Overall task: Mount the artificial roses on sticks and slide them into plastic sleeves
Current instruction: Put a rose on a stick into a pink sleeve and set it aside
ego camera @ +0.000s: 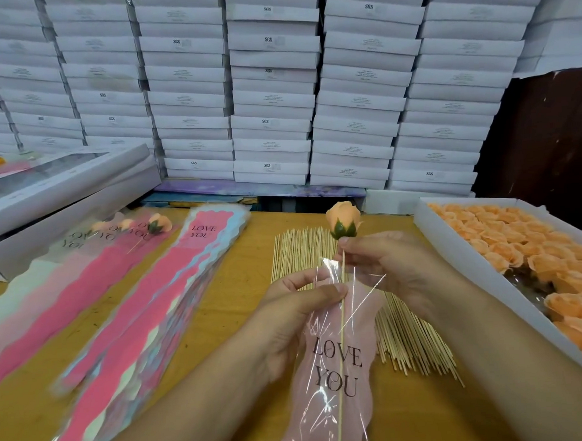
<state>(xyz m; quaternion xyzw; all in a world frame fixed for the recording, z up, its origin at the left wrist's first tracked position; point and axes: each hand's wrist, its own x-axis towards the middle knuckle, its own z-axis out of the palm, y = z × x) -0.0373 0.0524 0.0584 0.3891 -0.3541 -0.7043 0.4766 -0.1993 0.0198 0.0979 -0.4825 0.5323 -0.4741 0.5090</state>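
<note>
A peach artificial rose sits on top of a thin wooden stick. My right hand pinches the stick just under the green sepals. My left hand pinches the open top edge of a clear and pink plastic sleeve printed "LOVE YOU". The stick runs down inside the sleeve, while the rose head stands above the sleeve's mouth. Loose sticks lie spread on the table behind my hands.
A white tray full of peach rose heads stands at the right. A stack of pink empty sleeves lies left of centre. Finished sleeved roses lie further left. White boxes are stacked high at the back.
</note>
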